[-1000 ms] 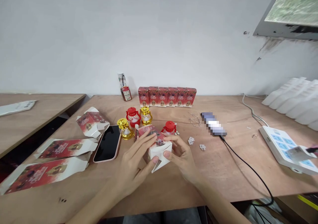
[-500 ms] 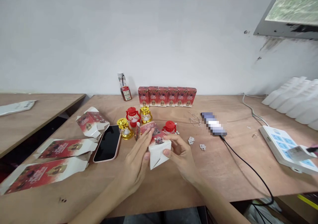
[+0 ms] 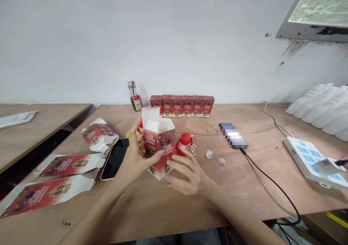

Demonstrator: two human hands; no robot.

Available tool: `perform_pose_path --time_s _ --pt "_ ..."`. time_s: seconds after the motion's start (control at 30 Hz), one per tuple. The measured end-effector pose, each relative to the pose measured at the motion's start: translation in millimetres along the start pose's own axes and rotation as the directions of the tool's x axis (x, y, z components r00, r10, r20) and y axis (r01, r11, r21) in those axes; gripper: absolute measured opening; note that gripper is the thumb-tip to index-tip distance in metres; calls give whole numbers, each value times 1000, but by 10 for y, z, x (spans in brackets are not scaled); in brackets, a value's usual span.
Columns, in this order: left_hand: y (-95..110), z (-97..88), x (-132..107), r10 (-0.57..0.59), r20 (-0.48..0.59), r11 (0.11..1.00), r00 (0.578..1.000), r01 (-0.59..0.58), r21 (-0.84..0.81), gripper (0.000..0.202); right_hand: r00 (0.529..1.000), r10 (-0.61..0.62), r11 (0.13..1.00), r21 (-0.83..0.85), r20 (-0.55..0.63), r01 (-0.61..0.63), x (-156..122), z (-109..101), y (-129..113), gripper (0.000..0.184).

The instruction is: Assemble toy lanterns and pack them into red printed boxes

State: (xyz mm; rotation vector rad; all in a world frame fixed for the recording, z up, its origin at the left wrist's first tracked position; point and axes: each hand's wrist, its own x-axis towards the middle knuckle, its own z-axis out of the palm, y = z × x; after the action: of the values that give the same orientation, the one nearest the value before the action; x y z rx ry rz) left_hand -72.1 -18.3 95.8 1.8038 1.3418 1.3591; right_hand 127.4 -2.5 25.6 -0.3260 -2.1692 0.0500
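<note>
A red printed carton (image 3: 166, 140) stands upright above the table, its white top flaps raised. My left hand (image 3: 136, 160) grips it from the left, thumb across the front. The fingers of my right hand (image 3: 190, 174) are spread at the lower right side of the carton; I cannot tell whether they press on it. Just behind that hand is a red mini lantern (image 3: 185, 140), with several small round silvery pieces (image 3: 193, 149) beside it. Another red lantern (image 3: 140, 127) and parts of yellow ones are mostly hidden behind my left hand and the carton.
Several red boxes (image 3: 177, 105) line the wall beside a bottle (image 3: 136, 102). Flat cartons (image 3: 65, 165) and a phone (image 3: 115, 160) lie left. Rightward are small white pieces (image 3: 209, 154), bent wires (image 3: 213, 131), a cabled phone (image 3: 233, 135) and a power strip (image 3: 312, 161).
The carton has turned from lying tilted, closed white end toward me, to upright with open flaps on top. My left hand now wraps its side; my right hand has loosened and lowered.
</note>
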Motion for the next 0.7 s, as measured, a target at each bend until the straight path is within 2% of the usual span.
perform_pose_path --time_s 0.07,0.13,0.2,0.27,0.33,0.4,0.47,0.5,0.57,0.63,0.7 --pt "-79 16 22 24 -19 995 1000 -22 98 92 982 105 990 -74 -159 -118 -39 -36 169 48" --pt "-180 62 36 50 -37 986 998 -43 162 87 920 325 934 -79 -217 -348 -48 -93 364 58" --pt "-287 130 53 76 -57 987 995 -67 144 81 870 483 873 -15 -104 -487 -48 -142 559 74" --pt "-386 204 73 92 -64 991 994 -85 105 78 821 559 819 76 112 -568 -58 -162 719 86" --pt "-473 263 88 104 -62 987 993 -96 126 76 783 566 783 130 258 -609 -82 -155 816 83" --pt "-549 301 95 110 -55 976 992 -98 194 74 783 563 776 156 266 -611 -110 -147 848 74" --pt "-624 325 95 114 -45 962 992 -100 253 76 784 599 756 206 165 -621 -128 -164 833 70" --pt "-660 336 95 110 -37 958 993 -96 272 77 768 633 731 254 96 -634 -126 -187 814 71" --pt "-722 364 100 98 -15 956 995 -90 278 81 706 705 673 372 -62 -639 -89 -262 761 78" --pt "-755 402 123 86 35 964 996 -92 249 85 651 731 657 471 -204 -589 4 -352 691 86" --pt "-741 445 169 86 117 972 989 -108 206 85 645 706 683 526 -293 -508 151 -422 602 89"
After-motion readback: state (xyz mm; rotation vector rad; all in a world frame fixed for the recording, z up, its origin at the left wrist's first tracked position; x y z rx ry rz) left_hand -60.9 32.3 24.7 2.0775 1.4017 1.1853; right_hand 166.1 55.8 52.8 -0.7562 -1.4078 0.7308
